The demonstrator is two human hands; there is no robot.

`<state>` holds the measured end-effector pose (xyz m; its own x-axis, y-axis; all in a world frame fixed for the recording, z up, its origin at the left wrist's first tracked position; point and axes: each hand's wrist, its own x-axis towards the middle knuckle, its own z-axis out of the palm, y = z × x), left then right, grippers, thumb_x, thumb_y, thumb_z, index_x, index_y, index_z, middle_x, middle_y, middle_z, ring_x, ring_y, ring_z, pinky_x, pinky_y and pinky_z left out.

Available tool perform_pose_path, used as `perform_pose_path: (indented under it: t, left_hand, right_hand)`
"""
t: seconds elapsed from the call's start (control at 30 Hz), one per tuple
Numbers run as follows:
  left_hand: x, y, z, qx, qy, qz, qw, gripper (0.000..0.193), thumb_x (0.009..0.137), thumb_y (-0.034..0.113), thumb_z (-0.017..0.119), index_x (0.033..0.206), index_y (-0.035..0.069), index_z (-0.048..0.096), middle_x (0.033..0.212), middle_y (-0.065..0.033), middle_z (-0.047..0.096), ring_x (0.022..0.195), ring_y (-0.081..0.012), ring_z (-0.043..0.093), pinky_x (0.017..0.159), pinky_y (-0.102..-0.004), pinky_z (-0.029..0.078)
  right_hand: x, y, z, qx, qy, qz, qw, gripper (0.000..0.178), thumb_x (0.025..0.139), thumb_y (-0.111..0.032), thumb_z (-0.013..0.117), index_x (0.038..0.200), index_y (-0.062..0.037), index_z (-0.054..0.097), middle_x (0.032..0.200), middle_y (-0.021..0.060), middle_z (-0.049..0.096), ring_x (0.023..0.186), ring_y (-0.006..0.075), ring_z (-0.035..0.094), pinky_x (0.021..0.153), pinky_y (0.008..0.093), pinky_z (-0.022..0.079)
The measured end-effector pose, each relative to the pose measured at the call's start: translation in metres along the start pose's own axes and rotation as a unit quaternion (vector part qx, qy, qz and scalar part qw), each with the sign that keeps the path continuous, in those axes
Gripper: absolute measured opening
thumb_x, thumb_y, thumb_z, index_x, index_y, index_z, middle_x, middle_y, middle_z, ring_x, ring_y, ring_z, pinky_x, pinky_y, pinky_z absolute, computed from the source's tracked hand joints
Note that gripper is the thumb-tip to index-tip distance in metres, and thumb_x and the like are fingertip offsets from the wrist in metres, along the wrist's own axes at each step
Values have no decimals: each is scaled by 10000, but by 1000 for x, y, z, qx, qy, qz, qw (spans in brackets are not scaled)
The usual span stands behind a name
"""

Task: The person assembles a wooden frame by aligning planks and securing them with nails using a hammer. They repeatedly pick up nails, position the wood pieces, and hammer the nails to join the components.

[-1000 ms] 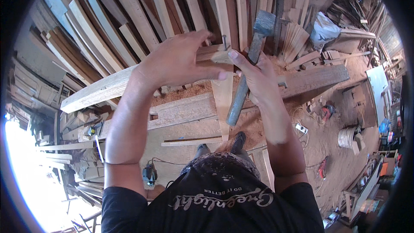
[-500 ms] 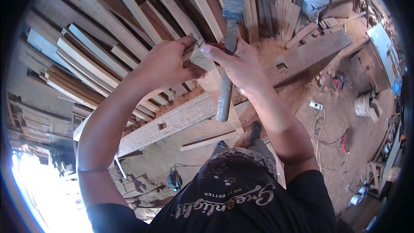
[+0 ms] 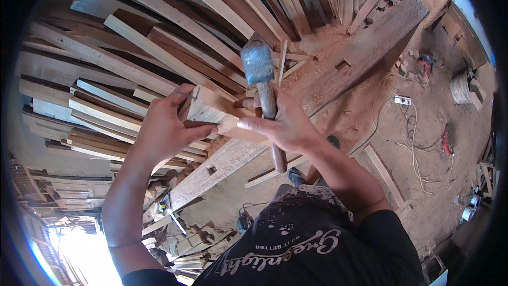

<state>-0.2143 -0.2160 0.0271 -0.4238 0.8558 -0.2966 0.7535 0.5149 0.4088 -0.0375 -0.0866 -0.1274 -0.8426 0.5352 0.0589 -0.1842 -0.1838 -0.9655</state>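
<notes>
In front of my body I hold a pale wooden board (image 3: 227, 121), its roughly cut end turned up to the left. My left hand (image 3: 164, 130) is closed round that end, thumb below and fingers above. A thin dark piece like a nail (image 3: 185, 93) shows by its fingertips; its exact form is too small to tell. My right hand (image 3: 291, 124) grips the handle of a hammer (image 3: 257, 64) with a worn, blocky head pointing away from me. The right thumb and a finger also touch the board, which hides part of the palm.
Many wooden strips (image 3: 153, 53) lean side by side beyond my hands. A thick beam with square holes (image 3: 365, 55) crosses below, with sawdust (image 3: 323, 55) around it. At the right lie a white power strip (image 3: 402, 100), cords and a red tool (image 3: 447, 143) on the floor.
Both hands have moved left and somewhat lower with the board and hammer. The board has turned, so its cut end shows more. The hammer head has come down and left.
</notes>
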Motion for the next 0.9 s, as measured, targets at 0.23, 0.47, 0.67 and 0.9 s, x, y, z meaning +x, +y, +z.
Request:
perform_pose_path:
  t: [0.23, 0.47, 0.67, 0.9]
  left_hand:
    - [-4, 4, 0, 5, -8, -36, 999, 689, 762, 66, 908, 1362, -35, 586, 1215, -141, 723, 1121, -183, 702, 984, -343, 586]
    - [-3, 2, 0, -20, -3, -16, 1000, 645, 755, 118, 920, 1317, -5, 627, 1106, -127, 765, 1050, -176, 721, 928, -355, 564]
    - [-4, 13, -7, 109, 6, -39, 993, 622, 743, 166, 930, 1277, 16, 649, 1040, -156, 766, 1013, -215, 744, 899, -385, 559]
    - [-9, 11, -8, 101, 18, -5, 995, 574, 755, 274, 921, 1203, 1, 689, 951, -190, 745, 913, -342, 744, 874, -416, 558]
  right_hand:
    - [0, -12, 8, -29, -21, 27, 999, 569, 891, -228, 828, 1322, 11, 544, 1139, 218, 735, 1028, 314, 744, 894, 415, 557]
    - [-4, -3, 25, -95, 59, -79, 991, 384, 913, -87, 799, 1258, -32, 638, 1104, 108, 781, 1026, 178, 753, 864, 344, 576]
    - [-9, 8, 35, -148, 84, -95, 981, 362, 909, -78, 808, 1232, -19, 654, 1082, 104, 789, 979, 147, 750, 818, 309, 578]
    - [-10, 9, 44, -109, 113, -146, 977, 200, 928, -65, 800, 1060, 25, 679, 1045, 109, 787, 954, 109, 721, 801, 280, 562]
